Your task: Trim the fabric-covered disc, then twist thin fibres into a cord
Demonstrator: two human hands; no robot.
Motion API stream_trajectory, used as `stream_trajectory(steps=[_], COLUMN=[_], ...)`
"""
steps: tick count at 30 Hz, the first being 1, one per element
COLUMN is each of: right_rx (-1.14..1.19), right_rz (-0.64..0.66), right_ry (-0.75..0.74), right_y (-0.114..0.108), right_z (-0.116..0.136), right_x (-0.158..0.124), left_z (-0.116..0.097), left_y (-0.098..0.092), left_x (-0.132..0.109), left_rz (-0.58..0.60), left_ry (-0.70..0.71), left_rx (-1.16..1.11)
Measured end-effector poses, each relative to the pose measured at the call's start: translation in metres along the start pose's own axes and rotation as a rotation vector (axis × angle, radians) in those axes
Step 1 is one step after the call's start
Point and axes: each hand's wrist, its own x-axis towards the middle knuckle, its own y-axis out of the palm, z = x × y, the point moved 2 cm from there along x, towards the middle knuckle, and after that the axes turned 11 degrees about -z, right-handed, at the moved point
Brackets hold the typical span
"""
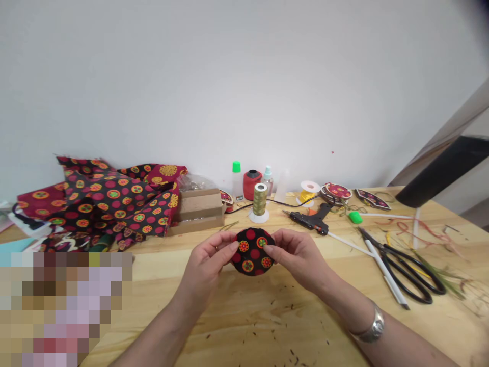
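Observation:
A round disc covered in black patterned fabric (253,254), with red dots and orange-yellow flower motifs, is held up above the wooden table. My left hand (214,257) pinches its left edge, thumb on the front face and fingers behind. On the opposite edge my right hand (292,252) grips it the same way, thumb near a green-centred flower. Just beyond the disc stands a gold thread spool (260,200). A black hot glue gun (310,219) lies to the right of it. What the fingers do behind the disc is hidden.
Black-handled scissors (407,270) and a white pen-like stick (387,278) lie at right among loose threads. Crumpled patterned cloth (114,196) and a cardboard box (198,209) sit at left. Bottles, a red thread cone (252,184) and a yellow spool (308,192) line the wall.

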Motion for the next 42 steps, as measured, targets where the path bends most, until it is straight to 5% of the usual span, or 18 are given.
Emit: stream_trajectory(steps=[9, 16, 22, 29, 39, 42], right_rx=[0.042, 0.052, 0.048, -0.020, -0.271, -0.176], right_rz=[-0.004, -0.047, -0.068, 0.042, -0.081, -0.231], right_ry=[-0.015, -0.042, -0.050, -0.035, -0.252, -0.243], right_y=[0.000, -0.002, -0.003, -0.002, -0.006, -0.011], right_z=[-0.001, 0.000, -0.001, -0.003, 0.003, 0.002], right_x=[-0.001, 0.000, 0.002, 0.002, 0.000, 0.004], left_z=[-0.004, 0.001, -0.005, 0.000, 0.001, 0.002], left_y=[0.009, 0.013, 0.001, 0.008, 0.014, 0.014], left_x=[-0.007, -0.014, -0.006, -0.002, -0.012, -0.014], left_rz=[0.129, -0.044, -0.207, 0.092, 0.307, 0.330], left_ry=[0.013, 0.251, 0.353, -0.045, -0.027, -0.065], left_rx=[0.064, 0.277, 0.200, 0.125, 0.270, 0.295])
